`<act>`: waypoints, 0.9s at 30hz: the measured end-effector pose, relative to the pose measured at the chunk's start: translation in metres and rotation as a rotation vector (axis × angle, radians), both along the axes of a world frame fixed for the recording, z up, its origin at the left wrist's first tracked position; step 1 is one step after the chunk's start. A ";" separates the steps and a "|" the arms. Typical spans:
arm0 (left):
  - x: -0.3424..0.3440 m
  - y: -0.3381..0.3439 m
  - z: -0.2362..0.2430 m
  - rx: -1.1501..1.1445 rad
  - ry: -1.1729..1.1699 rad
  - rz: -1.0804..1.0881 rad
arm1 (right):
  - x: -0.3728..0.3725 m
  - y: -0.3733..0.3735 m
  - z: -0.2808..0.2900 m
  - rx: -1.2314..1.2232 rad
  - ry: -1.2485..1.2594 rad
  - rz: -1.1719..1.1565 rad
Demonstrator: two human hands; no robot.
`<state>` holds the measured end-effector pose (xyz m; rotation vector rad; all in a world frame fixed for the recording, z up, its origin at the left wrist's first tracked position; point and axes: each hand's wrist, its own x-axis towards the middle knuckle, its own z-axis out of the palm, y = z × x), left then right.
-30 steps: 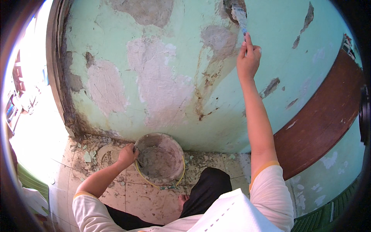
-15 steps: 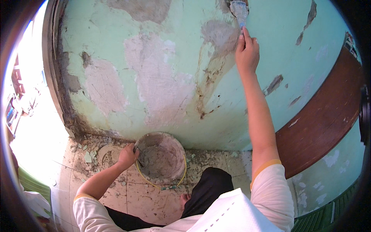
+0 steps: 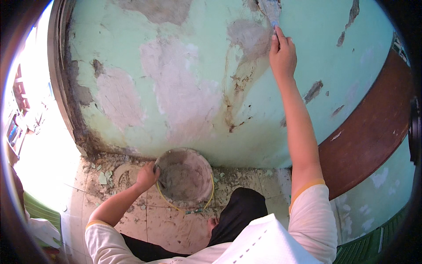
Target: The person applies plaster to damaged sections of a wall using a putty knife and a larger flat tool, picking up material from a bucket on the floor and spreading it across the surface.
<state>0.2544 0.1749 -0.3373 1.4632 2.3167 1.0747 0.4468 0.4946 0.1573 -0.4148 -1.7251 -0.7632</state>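
High on the green wall (image 3: pixel 259 101), my right hand (image 3: pixel 283 55) is closed round the handle of a putty knife (image 3: pixel 273 9). Its wide blade, smeared with grey, lies against a bare, damaged patch at the top edge of the view. Low on the left, my left hand (image 3: pixel 147 176) is closed round a dark-handled tool (image 3: pixel 162 183) at the rim of a round bucket (image 3: pixel 208 168). That tool's lower part dips inside the bucket; its exact kind is unclear. Grey mortar-like paste (image 3: pixel 182 180) coats the bucket's inside. A yellow handle (image 3: pixel 171 205) hangs down its near side.
Paint flakes and crumbs (image 3: pixel 103 177) litter the tiled floor (image 3: pixel 165 229) along the wall's foot. A brown wooden panel (image 3: pixel 367 132) crosses the wall at right. A worn door frame (image 3: pixel 59 75) stands at left, beside a bright opening. Green plastic pieces (image 3: pixel 43 211) show at lower left.
My right hand and the putty knife have shifted slightly, and the blade now sits more tilted against the wall. My left hand stays at the bucket rim. The view has moved a little.
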 end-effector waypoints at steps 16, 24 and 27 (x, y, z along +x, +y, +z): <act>0.001 0.000 0.002 -0.001 -0.030 0.003 | 0.009 0.004 -0.003 -0.060 -0.027 -0.065; 0.001 0.001 0.001 -0.021 -0.067 0.001 | 0.024 0.014 0.004 0.021 -0.051 -0.124; 0.001 0.001 -0.002 0.030 -0.062 0.006 | 0.026 0.015 0.016 0.056 -0.063 -0.137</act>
